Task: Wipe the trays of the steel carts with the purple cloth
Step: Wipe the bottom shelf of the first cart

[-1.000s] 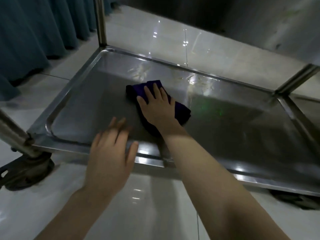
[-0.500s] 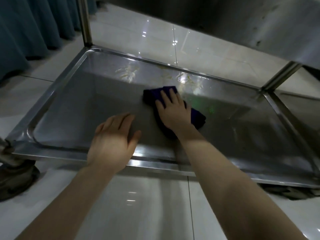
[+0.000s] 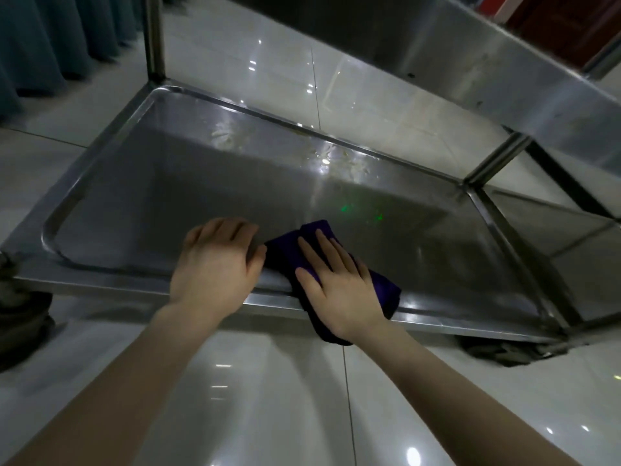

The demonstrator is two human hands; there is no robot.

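1. Curtain [image 3: 50, 38]: teal, pleated, hanging past the tray's far left corner and reaching the floor.
2. Caster [image 3: 23, 317]: dark wheel under the tray's near left corner, partly cut off by the picture edge.
3. Upright post [image 3: 154, 38]: steel tube rising from the tray's far left corner.
4. Steel tray [image 3: 134, 183]: lowest shelf of the cart, rectangular with a raised rim and rounded inner corners. Bright smeared reflections lie along the far edge.
5. Left hand [image 3: 215, 264]: palm down across the near rim, left of the middle. The fingers are together and loosely bent onto the tray floor, gripping nothing. Its thumb side sits just beside the cloth.
6. Purple cloth [image 3: 285, 255]: folded and dark, lying over the near rim about midway along. One end rests inside the tray and the other hangs past the near edge.
7. Right hand [image 3: 336, 287]: flat on the cloth, fingers straight and slightly spread, pressing it down on the rim.
8. Green glint [image 3: 346, 207]: small reflection on the tray floor, beyond the cloth.
9. Upper shelf [image 3: 504, 79]: steel underside above the far right corner.
10. Second post [image 3: 497, 159]: at the far right corner.
11. Second caster [image 3: 504, 353]: under the near right corner.
12. Floor [image 3: 268, 398]: glossy pale tiles.
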